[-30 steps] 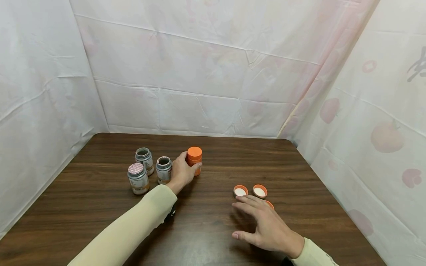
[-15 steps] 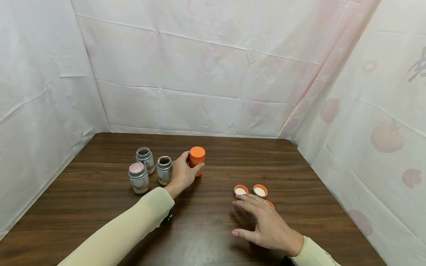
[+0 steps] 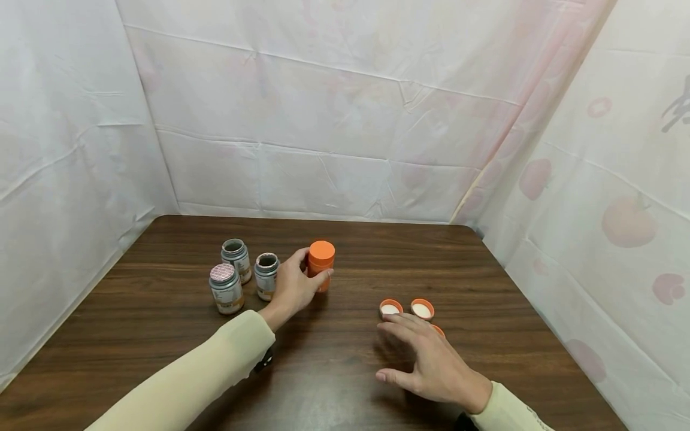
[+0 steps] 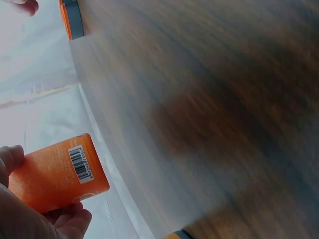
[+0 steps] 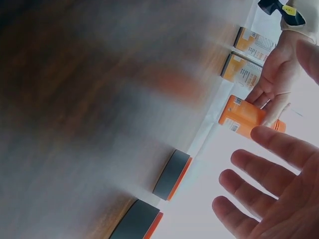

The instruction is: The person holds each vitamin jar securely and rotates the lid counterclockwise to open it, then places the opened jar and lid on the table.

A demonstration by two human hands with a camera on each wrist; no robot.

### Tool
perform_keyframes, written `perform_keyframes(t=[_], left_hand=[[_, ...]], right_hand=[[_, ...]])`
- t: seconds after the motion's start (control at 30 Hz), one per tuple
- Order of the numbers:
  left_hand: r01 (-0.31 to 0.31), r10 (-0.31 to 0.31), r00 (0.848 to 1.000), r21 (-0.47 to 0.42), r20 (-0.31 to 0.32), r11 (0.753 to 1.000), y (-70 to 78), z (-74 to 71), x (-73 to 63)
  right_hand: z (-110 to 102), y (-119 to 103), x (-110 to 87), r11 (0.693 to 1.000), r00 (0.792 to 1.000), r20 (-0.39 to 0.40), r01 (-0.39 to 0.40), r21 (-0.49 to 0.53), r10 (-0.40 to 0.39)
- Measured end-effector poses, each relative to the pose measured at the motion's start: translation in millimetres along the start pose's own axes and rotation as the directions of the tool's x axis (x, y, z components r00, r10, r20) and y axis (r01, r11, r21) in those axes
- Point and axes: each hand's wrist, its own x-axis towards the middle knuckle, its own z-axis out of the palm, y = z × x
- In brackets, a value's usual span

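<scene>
In the head view my left hand [image 3: 291, 286] grips an orange bottle [image 3: 321, 257] with an orange cap, thumb on its near side and fingers behind. The bottle is upright. A barcode shows on the orange bottle [image 4: 62, 172] in the left wrist view. My right hand [image 3: 433, 366] hovers with spread fingers close to three upturned lids and holds nothing. Two lids with orange rims, a left lid [image 3: 390, 307] and a right lid [image 3: 423, 309], lie just beyond its fingertips. The third lid [image 3: 439, 330] is mostly hidden behind the hand.
Left of the left hand stand three grey jars: an uncapped jar [image 3: 266, 280], another uncapped jar [image 3: 236, 258] behind, and a jar with a pink-and-white patterned top [image 3: 226, 292]. A white curtain [image 3: 323, 173] hangs behind the dark wooden table [image 3: 334, 359].
My left hand has brought the orange bottle slightly right and then a little toward me. The right hand stays almost where it was; the jars and lids have not moved.
</scene>
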Motion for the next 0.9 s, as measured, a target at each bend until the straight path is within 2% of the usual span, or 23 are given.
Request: perform_keyframes(t=[0.27, 0.63, 0.9], left_hand=[[-0.031, 0.033, 0.999, -0.033, 0.038, 0.999, -2.0, -0.3, -9.3], [-0.046, 0.048, 0.996, -0.023, 0.073, 0.999, 0.6, -2.9, -22.9], [-0.109, 0.113, 0.99, -0.041, 0.087, 0.993, 1.8, -2.7, -30.5]], right_hand=[[0.2, 1.1, 0.1, 1.0, 1.0, 0.004, -0.02, 0.002, 0.02], [-1.0, 0.1, 1.8, 1.0, 1.0, 0.0, -0.024, 0.001, 0.024], [-0.6, -0.5, 3.1, 1.0, 1.0, -0.016, -0.024, 0.008, 0.024]])
